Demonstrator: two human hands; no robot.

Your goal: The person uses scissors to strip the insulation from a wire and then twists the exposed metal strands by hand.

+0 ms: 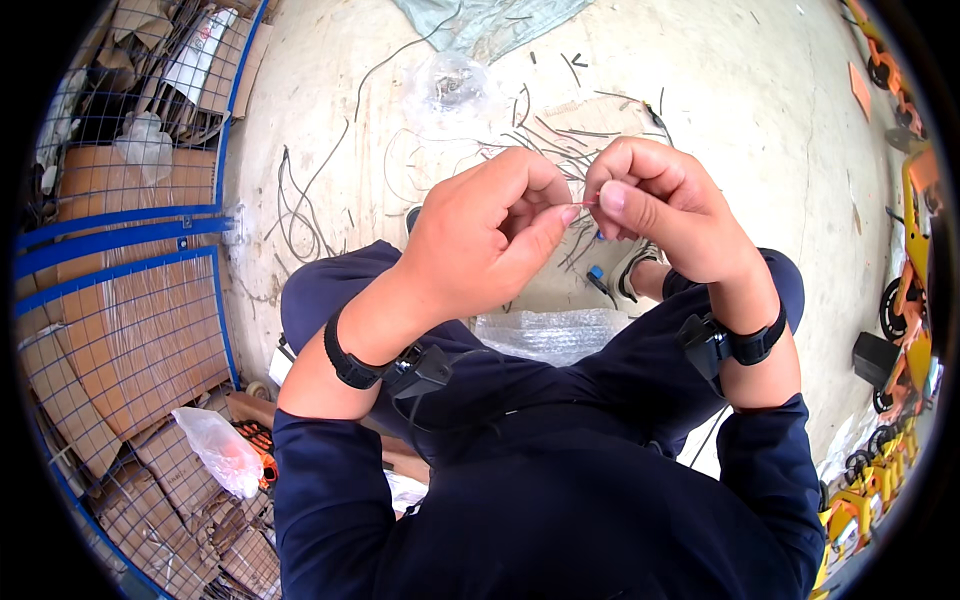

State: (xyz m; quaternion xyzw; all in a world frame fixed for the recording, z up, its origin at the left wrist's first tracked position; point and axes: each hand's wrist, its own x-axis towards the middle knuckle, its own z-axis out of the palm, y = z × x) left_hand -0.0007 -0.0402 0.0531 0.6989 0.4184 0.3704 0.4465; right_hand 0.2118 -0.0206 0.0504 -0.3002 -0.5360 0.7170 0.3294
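Note:
Between my two hands runs a short, thin red wire (584, 204), raised above the floor in front of my knees. My left hand (490, 225) pinches one end between thumb and forefinger. The other end sits in the pinch of my right hand (660, 205), whose remaining fingers are curled in. A small blue bit shows just under the right fingers, too small to name. Behind and below the hands, many cut lengths of black cable (565, 140) lie scattered. A small blue-and-black object (598, 277) rests on the floor by my shoe (628, 272).
Blue wire-mesh cages (220, 180) with cardboard stand at left. A clear plastic bag (450, 88) and a pale green sheet (490, 25) lie ahead. Bubble wrap (550, 335) is between my legs. Long black cable (300, 215) coils at left. Yellow-orange wheeled frames (912, 250) line the right.

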